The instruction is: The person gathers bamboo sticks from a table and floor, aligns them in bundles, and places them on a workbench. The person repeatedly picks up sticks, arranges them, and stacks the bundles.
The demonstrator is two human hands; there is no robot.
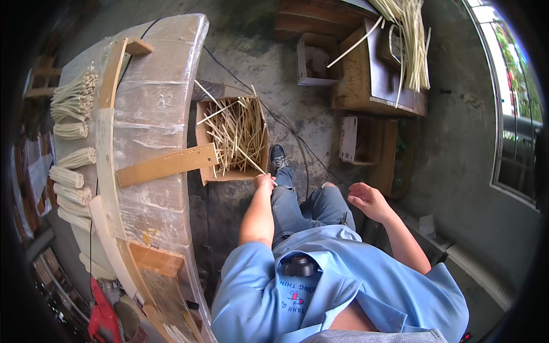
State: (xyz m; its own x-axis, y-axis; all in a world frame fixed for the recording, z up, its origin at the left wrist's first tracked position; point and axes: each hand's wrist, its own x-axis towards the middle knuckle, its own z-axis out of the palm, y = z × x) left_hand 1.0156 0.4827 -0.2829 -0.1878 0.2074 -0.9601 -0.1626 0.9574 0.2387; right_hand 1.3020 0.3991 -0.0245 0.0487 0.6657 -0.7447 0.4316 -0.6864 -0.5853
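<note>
My left hand [264, 182] is closed on a thin pale cane stick [250, 160], just above my left knee. The stick's far end reaches over a cardboard box [265, 134] full of short loose cane sticks [237, 128]. A few pieces poke out past the box's far left corner. My right hand [369, 201] hovers beside my right knee, fingers loosely bent and thumb apart, with nothing visible in it.
A plastic-wrapped bench [151, 103] runs along my left, bearing wooden boards [166, 166] and bundles of cane [74, 94]. At the far right, long cane strands [414, 46] hang over a cabinet [366, 68]. Black cable [297, 136] crosses the floor near my shoe [278, 156].
</note>
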